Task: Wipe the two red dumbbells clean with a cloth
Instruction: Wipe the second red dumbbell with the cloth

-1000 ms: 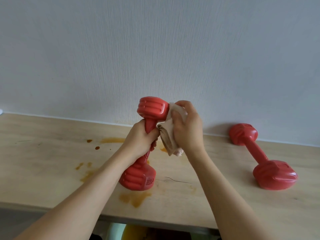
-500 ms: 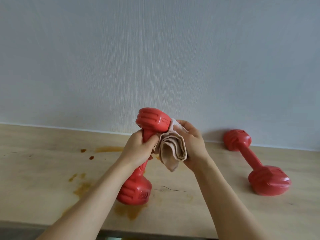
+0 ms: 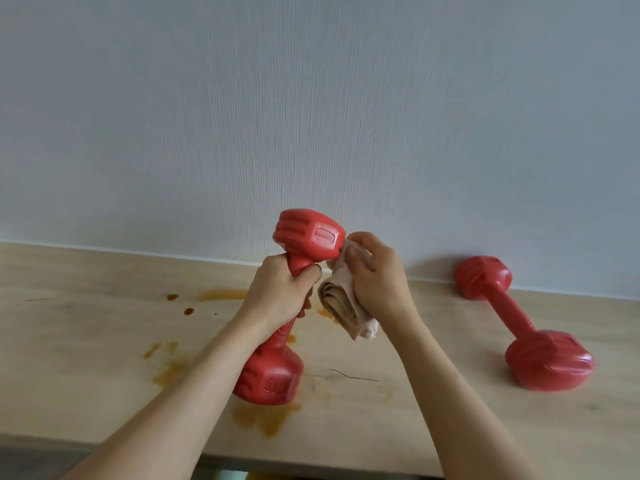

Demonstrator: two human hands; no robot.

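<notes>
Up goes the cloth from half a second ago, the right hand now bunching it against the side of the upper head of the held dumbbell. Left hand wraps the handle, probably to steady it upright on the table. Second dumbbell lies well apart to the right, seemingly waiting.

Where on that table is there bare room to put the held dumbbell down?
Bare wood lies between the held dumbbell and the second dumbbell, in front of the cloth. The table's far left is also free. Around the left hand, orange stains crowd the surface.
</notes>
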